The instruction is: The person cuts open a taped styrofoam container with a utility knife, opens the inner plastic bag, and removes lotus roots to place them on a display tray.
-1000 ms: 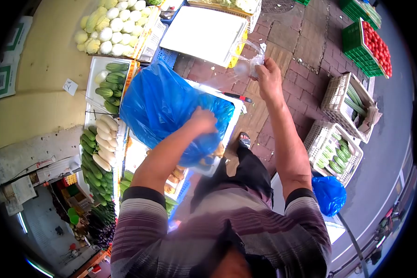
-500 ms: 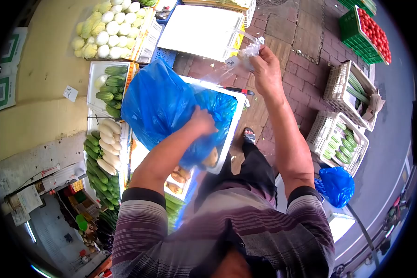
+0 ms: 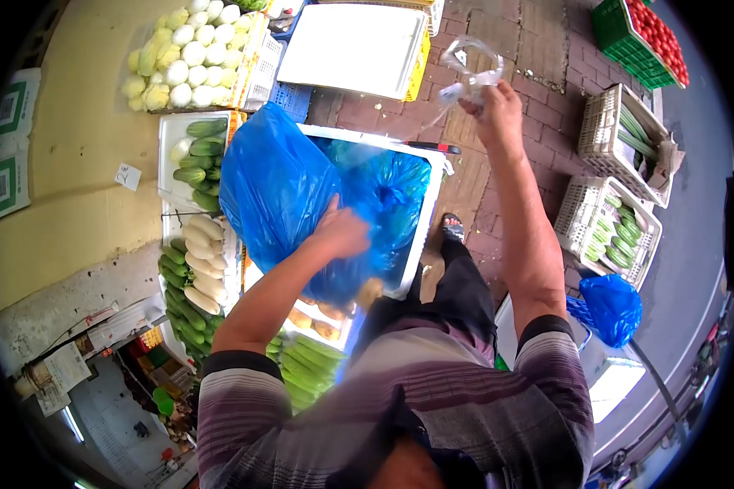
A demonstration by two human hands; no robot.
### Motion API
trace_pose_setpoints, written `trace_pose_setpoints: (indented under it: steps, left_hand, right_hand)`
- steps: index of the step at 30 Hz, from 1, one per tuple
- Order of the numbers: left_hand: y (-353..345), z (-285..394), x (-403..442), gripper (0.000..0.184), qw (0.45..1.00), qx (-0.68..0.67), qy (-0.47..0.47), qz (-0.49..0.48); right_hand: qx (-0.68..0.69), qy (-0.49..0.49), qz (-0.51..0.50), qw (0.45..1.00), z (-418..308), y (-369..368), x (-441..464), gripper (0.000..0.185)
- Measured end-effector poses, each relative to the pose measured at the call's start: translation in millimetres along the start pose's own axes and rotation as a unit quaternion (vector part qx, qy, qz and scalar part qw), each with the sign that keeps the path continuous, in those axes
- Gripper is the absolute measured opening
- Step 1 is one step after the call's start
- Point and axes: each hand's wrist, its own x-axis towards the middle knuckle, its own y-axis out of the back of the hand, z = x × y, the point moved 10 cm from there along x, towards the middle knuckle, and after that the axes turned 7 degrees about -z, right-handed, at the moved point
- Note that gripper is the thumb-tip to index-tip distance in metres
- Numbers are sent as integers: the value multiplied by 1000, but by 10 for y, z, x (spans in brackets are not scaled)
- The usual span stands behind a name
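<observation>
My right hand (image 3: 497, 118) is raised over the brick paving, its fingers closed on a crumpled clear plastic bag (image 3: 483, 77) whose loop stands up above the fist. My left hand (image 3: 340, 231) is at the lower right side of a large blue plastic bag (image 3: 279, 183); its thumb points up, but motion smears the fingers. Right of that bag, a second, knotted blue plastic bag (image 3: 395, 194) sits in a white foam box (image 3: 431, 220). Behind the box's far edge lies a red and black handle (image 3: 436, 147). Potatoes (image 3: 326, 328) show below the bags.
At left are cucumbers (image 3: 206, 148), white radishes (image 3: 207, 285) and round pale vegetables (image 3: 194, 54). A white lid (image 3: 355, 45) covers a yellow crate ahead. On the right stand crates of tomatoes (image 3: 656, 41) and green vegetables (image 3: 626, 240), plus a blue bag (image 3: 612, 310).
My right hand has moved slightly right with the clear bag, which now forms a loop above it. My left hand has shifted slightly left and down, and its thumb now points up.
</observation>
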Motion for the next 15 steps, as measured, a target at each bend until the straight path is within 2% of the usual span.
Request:
trace_pose_setpoints:
  steps: [2,4,7,8,9,11,14,15]
  left_hand:
    - [-48,-71,-37,32,1000,12,1,12]
    - [-113,-82,-107,31,999,42,2,12]
    - [-24,-152,-148,31,993,2,-48,105]
    - [-30,-171,-143,32,994,-2,-49,97]
    - [-13,-151,-123,32,995,-7,-51,89]
    - [5,-135,-71,35,996,-8,-54,77]
    - [85,-193,16,34,988,-58,-64,128]
    - [120,-259,48,33,975,-110,-75,176]
  right_hand:
    - [53,78,20,995,-253,436,254,24]
    - [-19,73,104,992,-532,839,364,19]
    - [-31,93,19,995,-855,779,163,20]
    - [-30,85,-10,996,-872,745,18,20]
    - [-49,74,-44,995,-753,836,-89,32]
    - [-62,47,-35,996,-602,934,-503,38]
    - [-33,9,46,998,-286,1352,-1064,30]
    - [3,-6,92,996,-177,1425,-1268,27]
